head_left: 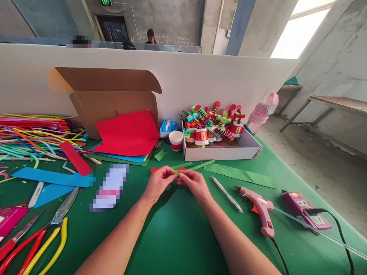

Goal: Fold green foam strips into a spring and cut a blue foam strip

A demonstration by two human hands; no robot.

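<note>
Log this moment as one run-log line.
left hand: pinching small green piece | right hand: pinching same piece | right side: white pen, pink glue gun | beyond: white box

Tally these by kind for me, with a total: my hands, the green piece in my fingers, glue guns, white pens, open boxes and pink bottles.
Hands: 2 (left hand, right hand)
Green piece: 1
Glue gun: 1
White pen: 1
Open boxes: 2 (brown box, white box)
Pink bottle: 1
Total: 8

Place: I'm in a craft workshop
Walls (169, 15): bare concrete, lit exit sign (106, 2)
My table (177, 236): glue gun (259, 204), scissors (65, 206), coloured paper (129, 131)
</note>
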